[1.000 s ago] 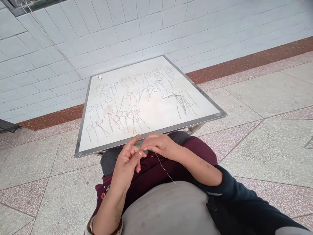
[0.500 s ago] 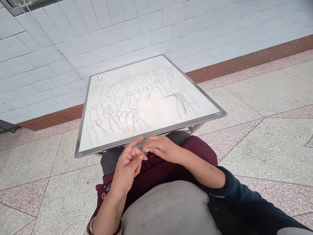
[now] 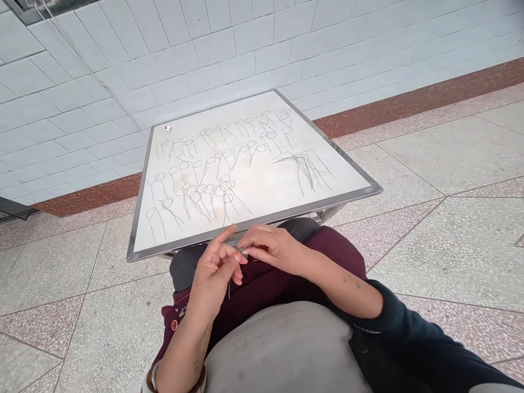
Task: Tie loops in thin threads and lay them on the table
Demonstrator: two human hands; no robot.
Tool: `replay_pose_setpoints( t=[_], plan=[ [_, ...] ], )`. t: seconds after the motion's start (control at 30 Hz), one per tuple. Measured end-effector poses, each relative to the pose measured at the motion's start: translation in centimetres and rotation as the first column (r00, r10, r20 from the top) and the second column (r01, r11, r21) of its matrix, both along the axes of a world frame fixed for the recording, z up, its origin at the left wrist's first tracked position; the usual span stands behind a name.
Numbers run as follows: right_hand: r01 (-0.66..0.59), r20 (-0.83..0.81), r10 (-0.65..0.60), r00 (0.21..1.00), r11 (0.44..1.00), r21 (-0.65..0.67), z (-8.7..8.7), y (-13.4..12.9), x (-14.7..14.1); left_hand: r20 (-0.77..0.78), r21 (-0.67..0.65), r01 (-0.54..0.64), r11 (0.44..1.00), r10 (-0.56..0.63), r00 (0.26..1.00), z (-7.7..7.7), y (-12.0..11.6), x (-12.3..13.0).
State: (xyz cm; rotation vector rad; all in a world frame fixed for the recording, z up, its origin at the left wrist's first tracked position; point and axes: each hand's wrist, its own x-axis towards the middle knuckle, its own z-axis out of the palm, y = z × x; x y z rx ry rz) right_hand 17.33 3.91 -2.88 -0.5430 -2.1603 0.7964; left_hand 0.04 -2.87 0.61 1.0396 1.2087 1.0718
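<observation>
Over my lap, at the near edge of the table, my left hand [image 3: 216, 266] pinches a thin wire [image 3: 229, 289] between thumb and fingertips, its index finger stretched out. One end of this wire hangs below the left fingers. My right hand [image 3: 277, 248] is closed on the same wire, which curves between the two sets of fingertips; its exact shape there is partly hidden. Several wires with looped ends [image 3: 210, 160] lie in rows on the white tabletop [image 3: 262, 210]. To their right is a loose bundle of unlooped wires [image 3: 305, 166].
A grey metal rim [image 3: 346, 197] borders the tabletop. Near the far left corner sits a small white-and-red object [image 3: 168, 129]. Behind the table stands a white tiled wall [image 3: 229, 54], and speckled floor [image 3: 409, 164] surrounds it.
The wire now shows a curve between my fingertips and a tail hanging below my left hand. My right fingers have shifted slightly; both hands stay together. The wires on the table are unchanged.
</observation>
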Motion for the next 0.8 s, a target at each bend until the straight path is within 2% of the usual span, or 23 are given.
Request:
replay_pose_setpoints(
  t=[0.2, 0.5, 0.67, 0.8],
  plan=[
    [0.024, -0.008, -0.024, 1.000, 1.000, 0.005, 0.17, -0.32, 0.06, -0.056, -0.016, -0.037, 0.999, 0.036, 0.998, 0.19, 0.04, 0.13],
    [0.161, -0.007, -0.161, 0.987, 0.986, 0.051, 0.23, -0.74, -0.19, -0.154, 0.025, -0.066, 0.997, 0.070, 0.986, 0.43, 0.04, 0.39],
    [0.184, -0.003, -0.184, 0.983, 0.980, 0.071, 0.04, -0.76, -0.28, -0.301, 0.058, -0.073, 0.996, 0.087, 0.950, 0.62, -0.23, 0.51],
    [0.233, -0.001, -0.234, 0.972, 0.969, 0.081, -0.07, -0.93, -0.46, -0.452, 0.124, -0.042, 0.991, 0.094, 0.887, 0.52, -0.45, 0.68]
  ],
)
